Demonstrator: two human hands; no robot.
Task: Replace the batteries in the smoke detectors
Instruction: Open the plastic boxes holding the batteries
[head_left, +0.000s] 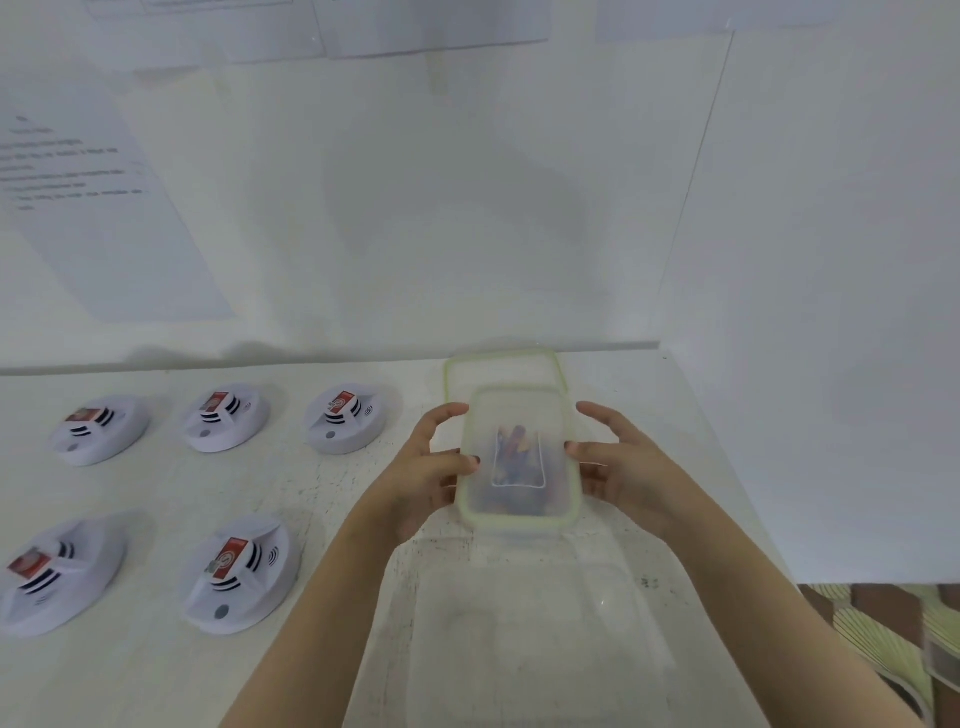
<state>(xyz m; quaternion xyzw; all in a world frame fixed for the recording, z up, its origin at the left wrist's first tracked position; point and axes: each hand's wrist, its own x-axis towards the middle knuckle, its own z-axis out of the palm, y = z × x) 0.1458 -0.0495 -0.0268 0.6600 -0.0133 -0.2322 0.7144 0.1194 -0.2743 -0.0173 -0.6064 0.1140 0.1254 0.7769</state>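
Observation:
A clear plastic box with a green-rimmed lid (519, 410) is held above the white table between both hands. My left hand (423, 473) grips its left side, thumb on the lid. My right hand (621, 467) grips its right side the same way. Blurred coloured batteries (514, 452) show through the lid. Several white smoke detectors with red labels lie on the left: a back row ending at one detector (344, 418), and a front row with one detector (241, 571) nearest my left arm.
A second green-rimmed lid or box (501, 366) lies behind the held one. An empty clear plastic tub (524, 639) stands on the table under my arms. Printed sheets (98, 208) hang on the wall at left. The table's right edge (769, 545) drops to a patterned floor.

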